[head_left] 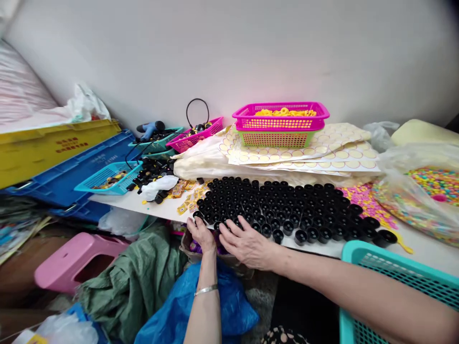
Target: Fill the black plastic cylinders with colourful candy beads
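Observation:
Many small round black plastic cups (276,210) stand close together in rows on the white tabletop, with their hollow sides up. At the front left edge of these rows, my left hand (203,237) has its fingertips against a corner cup (198,216), fingers apart and not wrapped round it. Just to its right lies my right hand (249,242), palm down with fingers spread along the front cups. Its fingertips hide some of them. Beneath both hands, a cardboard box (188,246) with purple items inside sits below the table edge.
Behind the cups, a magenta basket (281,125) of yellow rings rests on a green one, over printed sheets (337,160). Small yellow packets (193,198) lie left. Colourful beads (435,184) and pink pieces (369,203) are right. A turquoise basket (401,272) stands at front right.

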Demonstrator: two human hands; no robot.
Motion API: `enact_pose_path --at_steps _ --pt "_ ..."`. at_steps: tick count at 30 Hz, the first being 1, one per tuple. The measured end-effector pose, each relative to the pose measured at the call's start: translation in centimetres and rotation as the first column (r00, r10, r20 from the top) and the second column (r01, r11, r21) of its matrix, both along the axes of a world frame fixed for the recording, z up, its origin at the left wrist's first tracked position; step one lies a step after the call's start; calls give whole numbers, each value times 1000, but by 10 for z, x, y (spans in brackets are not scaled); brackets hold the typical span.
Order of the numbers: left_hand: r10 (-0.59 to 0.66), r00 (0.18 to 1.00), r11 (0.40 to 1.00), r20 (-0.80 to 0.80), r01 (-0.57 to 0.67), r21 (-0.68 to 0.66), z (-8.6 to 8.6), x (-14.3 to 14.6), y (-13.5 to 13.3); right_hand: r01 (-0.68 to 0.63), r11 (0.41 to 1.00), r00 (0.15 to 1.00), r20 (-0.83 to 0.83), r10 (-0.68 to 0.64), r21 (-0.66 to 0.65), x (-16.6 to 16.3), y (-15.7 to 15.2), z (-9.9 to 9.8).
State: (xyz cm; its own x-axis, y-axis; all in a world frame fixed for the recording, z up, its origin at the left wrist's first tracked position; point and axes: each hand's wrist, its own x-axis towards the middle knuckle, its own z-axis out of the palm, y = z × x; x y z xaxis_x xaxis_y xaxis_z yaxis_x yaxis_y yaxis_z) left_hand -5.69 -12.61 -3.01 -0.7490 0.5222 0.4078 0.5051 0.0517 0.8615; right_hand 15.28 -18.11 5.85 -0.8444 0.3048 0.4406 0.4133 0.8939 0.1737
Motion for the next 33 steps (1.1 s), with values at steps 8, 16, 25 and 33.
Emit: enact_pose_path --at_steps 8,16,25,33 --pt "-17 987 995 -161 2 -97 9 -11 17 99 995 995 -23 -99 20 -53 45 -38" --pt "-59 976 985 -209 22 -174 13 -11 37 104 993 994 27 -106 49 -57 64 -42" --pt "-82 982 986 -168 55 -158 12 -13 26 109 990 993 33 -112 87 -53 66 -42" --pt "-54 982 989 -179 28 -145 8 -8 29 147 984 988 21 -150 100 -55 63 -47"
